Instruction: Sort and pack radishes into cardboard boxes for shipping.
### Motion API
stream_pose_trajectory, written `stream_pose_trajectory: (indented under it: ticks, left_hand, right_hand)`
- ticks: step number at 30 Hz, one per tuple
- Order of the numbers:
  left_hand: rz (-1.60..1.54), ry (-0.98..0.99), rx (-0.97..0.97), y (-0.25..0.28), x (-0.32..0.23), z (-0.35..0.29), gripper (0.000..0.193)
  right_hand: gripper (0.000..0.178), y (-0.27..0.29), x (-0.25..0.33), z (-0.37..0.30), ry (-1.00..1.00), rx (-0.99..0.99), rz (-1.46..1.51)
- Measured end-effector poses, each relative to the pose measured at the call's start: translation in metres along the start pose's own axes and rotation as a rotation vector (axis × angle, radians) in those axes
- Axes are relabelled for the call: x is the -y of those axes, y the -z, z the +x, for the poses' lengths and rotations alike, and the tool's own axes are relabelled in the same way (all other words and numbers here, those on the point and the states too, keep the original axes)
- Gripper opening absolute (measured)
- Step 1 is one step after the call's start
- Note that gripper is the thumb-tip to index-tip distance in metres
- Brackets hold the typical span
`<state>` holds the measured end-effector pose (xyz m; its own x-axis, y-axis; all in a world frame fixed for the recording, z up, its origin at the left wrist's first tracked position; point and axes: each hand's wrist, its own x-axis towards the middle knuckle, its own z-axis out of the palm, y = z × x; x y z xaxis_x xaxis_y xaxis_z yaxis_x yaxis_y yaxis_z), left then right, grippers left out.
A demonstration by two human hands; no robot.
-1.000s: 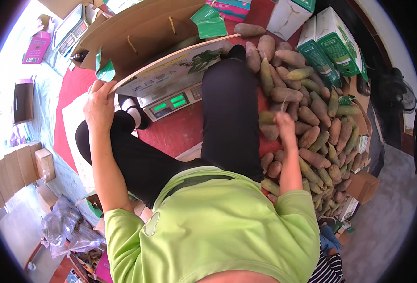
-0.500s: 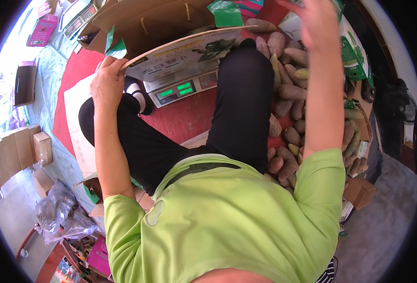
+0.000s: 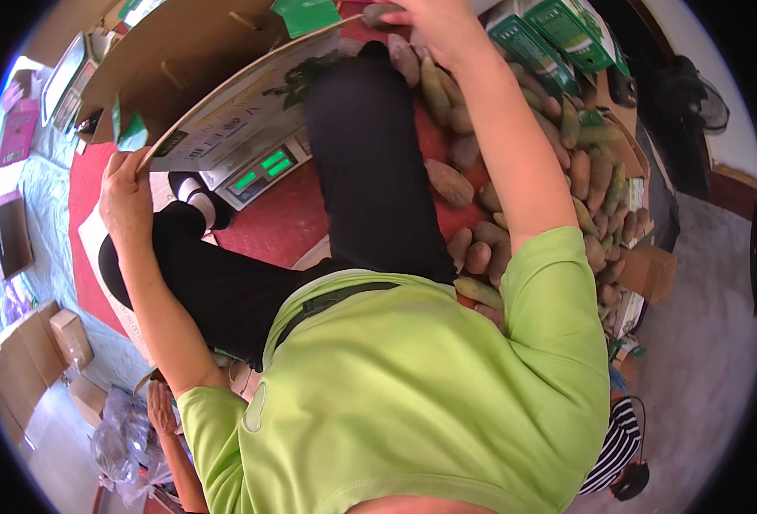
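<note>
My left hand [image 3: 126, 193] is closed on the near left corner of a large cardboard box [image 3: 211, 64], which rests on a digital scale [image 3: 261, 174] with lit green readouts. Printing and a dark leaf picture cover its near side, and strips of green tape cling to its edge. At the top edge of the view, my right hand [image 3: 437, 26] has its visible fingers stretched out beside a purplish sweet potato [image 3: 380, 14]; part of the hand is cut off. More sweet potatoes [image 3: 449, 182] lie heaped below my right forearm, right of my knee.
Green cartons [image 3: 567, 38] stand at the far right. Another scale [image 3: 66, 81] and a pink box [image 3: 19, 133] are at far left. Another person's hand [image 3: 162, 409] shows at lower left near plastic bags [image 3: 122, 441]; a striped sleeve [image 3: 614, 445] is at lower right.
My view has turned, so the box and scale sit farther left. My right hand has moved from above the sweet potatoes toward the box's right end. My left hand keeps its grip.
</note>
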<state>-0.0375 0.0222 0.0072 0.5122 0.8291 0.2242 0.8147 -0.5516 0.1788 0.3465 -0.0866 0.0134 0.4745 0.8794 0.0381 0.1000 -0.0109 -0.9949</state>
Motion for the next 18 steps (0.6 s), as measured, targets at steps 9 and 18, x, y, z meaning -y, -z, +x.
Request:
stream_pose_trajectory:
  ticks: [9, 18]
  left_hand:
    - [-0.064, -0.057, -0.019, -0.009, 0.019, 0.001, 0.02]
    - [-0.021, -0.065, -0.024, -0.015, 0.02, 0.003, 0.017]
  right_hand:
    - [0.016, 0.156, -0.187, -0.177, -0.421, -0.362, -0.403]
    - [0.046, 0.171, -0.238, -0.375, -0.833, -0.144, -0.983]
